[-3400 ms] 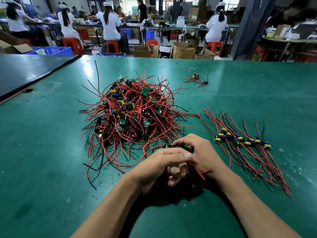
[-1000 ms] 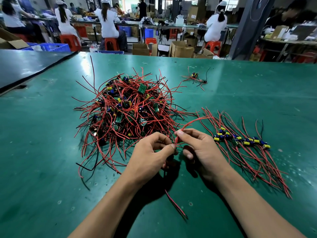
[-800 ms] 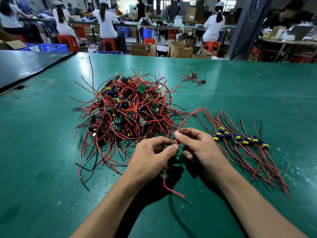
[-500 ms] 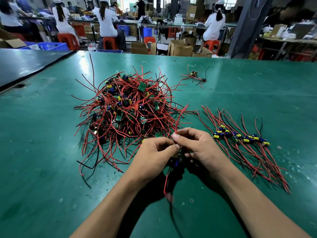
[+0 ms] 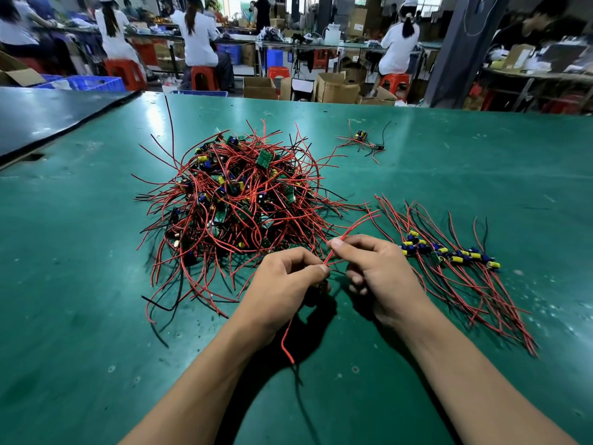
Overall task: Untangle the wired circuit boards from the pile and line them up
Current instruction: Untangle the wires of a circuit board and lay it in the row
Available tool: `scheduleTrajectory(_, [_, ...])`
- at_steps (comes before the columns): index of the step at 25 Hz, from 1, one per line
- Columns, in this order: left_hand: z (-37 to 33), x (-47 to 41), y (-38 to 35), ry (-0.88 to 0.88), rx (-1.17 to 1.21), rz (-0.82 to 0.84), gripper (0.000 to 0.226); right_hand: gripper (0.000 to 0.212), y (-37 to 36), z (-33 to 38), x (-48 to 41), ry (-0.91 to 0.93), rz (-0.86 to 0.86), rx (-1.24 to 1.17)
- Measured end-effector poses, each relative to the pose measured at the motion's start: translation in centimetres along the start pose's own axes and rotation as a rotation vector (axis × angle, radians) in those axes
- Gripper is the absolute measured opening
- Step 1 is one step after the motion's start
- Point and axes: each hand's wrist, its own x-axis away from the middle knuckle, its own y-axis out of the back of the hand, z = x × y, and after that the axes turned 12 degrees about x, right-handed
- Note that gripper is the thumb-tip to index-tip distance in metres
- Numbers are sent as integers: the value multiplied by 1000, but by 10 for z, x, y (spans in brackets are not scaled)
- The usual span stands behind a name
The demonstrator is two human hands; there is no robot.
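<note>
Nearest the person, a trailing red lead [image 5: 286,335] hangs out from under the left hand [image 5: 282,285], with its free end pointing toward the person over the green table mat [image 5: 80,284]. The left hand is closed, fingers curled and thumb tip pressed to forefinger, gripping the upper end of that lead. Whatever else the fist encloses is hidden. Just to its right, the right hand [image 5: 380,274] pinches a second red lead [image 5: 356,223] between thumb and forefinger. This lead runs up and away to the right. Right of the right hand lies the row of sorted boards [image 5: 449,255], set side by side with their leads fanned toward the person. Beyond the left hand sits the tangled pile [image 5: 237,200]. Well beyond both hands lies a stray board [image 5: 362,136]. Past the table edge sit workers [image 5: 197,36].
</note>
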Motion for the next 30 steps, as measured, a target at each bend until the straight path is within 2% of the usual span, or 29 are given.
scheduleTrajectory(4, [0, 2, -1, -17, -68, 47, 13, 9, 9, 4, -5, -1, -88, -145])
scheduleTrajectory(7, [2, 2, 0, 6, -68, 50, 11, 16, 12, 3, -2, -13, -14, -165])
scheduleTrajectory(10, [2, 3, -1, 13, -64, 1, 12, 26, 10, 1, 7, -8, 134, -2])
scheduleTrajectory(13, [1, 4, -2, -15, -73, -10, 13, 11, 5, -2, 14, -15, 240, 138])
scheduleTrajectory(18, [1, 5, -2, -26, -89, -9, 11, 22, 8, -3, 7, -33, 115, 125])
scheduleTrajectory(24, [3, 5, 0, -21, -139, 68, 10, 18, 19, 4, -4, 14, -110, -100])
scheduleTrajectory(27, [3, 5, 2, -3, -132, 88, 9, 16, 20, 5, -4, 5, -134, -167])
scheduleTrajectory(30, [2, 5, 3, 32, -88, 115, 9, 21, 20, 7, -5, -63, -62, -249])
